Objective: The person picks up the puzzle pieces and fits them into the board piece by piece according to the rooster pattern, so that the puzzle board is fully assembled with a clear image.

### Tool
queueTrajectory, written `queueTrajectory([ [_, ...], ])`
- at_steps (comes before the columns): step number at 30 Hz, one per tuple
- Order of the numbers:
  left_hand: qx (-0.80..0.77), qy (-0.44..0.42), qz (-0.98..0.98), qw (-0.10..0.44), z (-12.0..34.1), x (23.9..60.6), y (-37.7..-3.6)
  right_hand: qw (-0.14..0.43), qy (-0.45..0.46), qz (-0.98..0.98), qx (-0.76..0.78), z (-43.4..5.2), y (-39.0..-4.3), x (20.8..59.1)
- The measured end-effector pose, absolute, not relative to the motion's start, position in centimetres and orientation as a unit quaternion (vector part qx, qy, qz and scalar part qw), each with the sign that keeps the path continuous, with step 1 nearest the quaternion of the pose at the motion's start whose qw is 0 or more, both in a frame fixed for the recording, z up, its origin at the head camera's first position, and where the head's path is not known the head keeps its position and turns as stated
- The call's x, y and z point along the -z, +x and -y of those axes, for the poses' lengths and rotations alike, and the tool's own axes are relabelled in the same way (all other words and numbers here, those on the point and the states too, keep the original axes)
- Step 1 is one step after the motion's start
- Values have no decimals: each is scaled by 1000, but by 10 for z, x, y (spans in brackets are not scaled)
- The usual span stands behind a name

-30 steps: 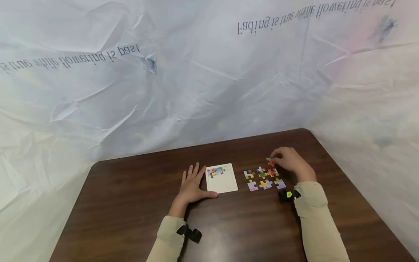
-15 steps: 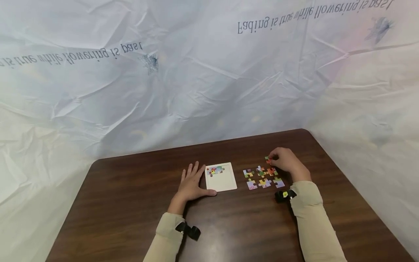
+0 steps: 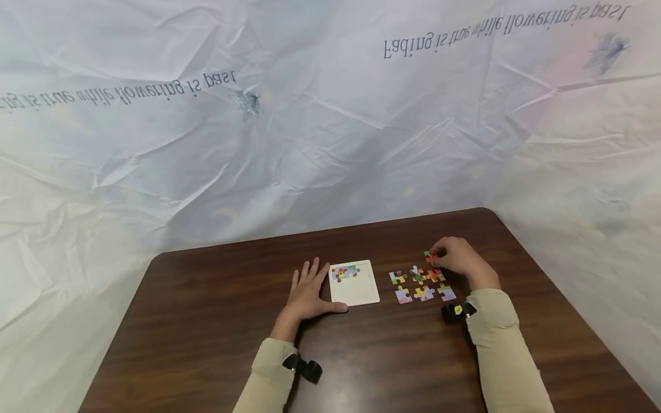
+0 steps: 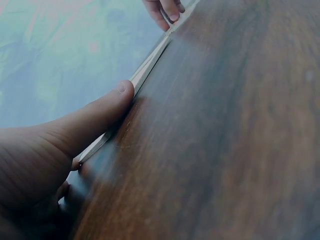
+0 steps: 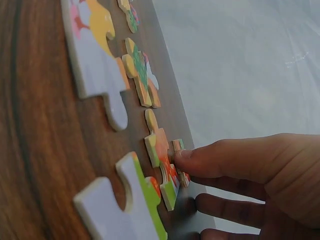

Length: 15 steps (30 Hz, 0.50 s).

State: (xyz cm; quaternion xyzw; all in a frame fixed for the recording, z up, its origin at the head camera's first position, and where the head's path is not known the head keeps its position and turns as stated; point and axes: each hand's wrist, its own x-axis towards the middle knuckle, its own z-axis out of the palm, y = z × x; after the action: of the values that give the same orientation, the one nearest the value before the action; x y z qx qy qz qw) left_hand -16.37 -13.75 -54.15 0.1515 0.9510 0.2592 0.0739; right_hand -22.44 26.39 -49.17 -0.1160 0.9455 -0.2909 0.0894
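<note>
My left hand (image 3: 306,295) lies spread at the left side of a white square puzzle tray (image 3: 364,293), its straight thumb along the near edge and index fingertip at the far left corner. In the left wrist view that thumb (image 4: 107,111) touches the tray's thin edge (image 4: 151,62). Joined colourful pieces (image 3: 345,272) fill part of the tray's top left. To the right, my right hand (image 3: 461,261) pinches a red and green jigsaw piece (image 3: 428,256), behind the loose pieces. In the right wrist view the thumb (image 5: 197,160) covers much of this piece (image 5: 177,145).
Several loose jigsaw pieces (image 3: 424,293) lie in loose rows on the brown wooden table (image 3: 372,355), between the tray and my right hand. A pale printed sheet (image 3: 320,126) hangs behind the table's far edge. Black straps (image 3: 302,367) sit at both wrists.
The pinched piece has shifted slightly left relative to the other loose pieces, along with the right fingers. My left hand stays put against the tray. The head view has moved a little.
</note>
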Motion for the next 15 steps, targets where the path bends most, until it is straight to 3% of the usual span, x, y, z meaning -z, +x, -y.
queueTrajectory([
  [15,-259,155,-951,72,136,538,-162,106,-109,-945,291,-262,-223,487],
])
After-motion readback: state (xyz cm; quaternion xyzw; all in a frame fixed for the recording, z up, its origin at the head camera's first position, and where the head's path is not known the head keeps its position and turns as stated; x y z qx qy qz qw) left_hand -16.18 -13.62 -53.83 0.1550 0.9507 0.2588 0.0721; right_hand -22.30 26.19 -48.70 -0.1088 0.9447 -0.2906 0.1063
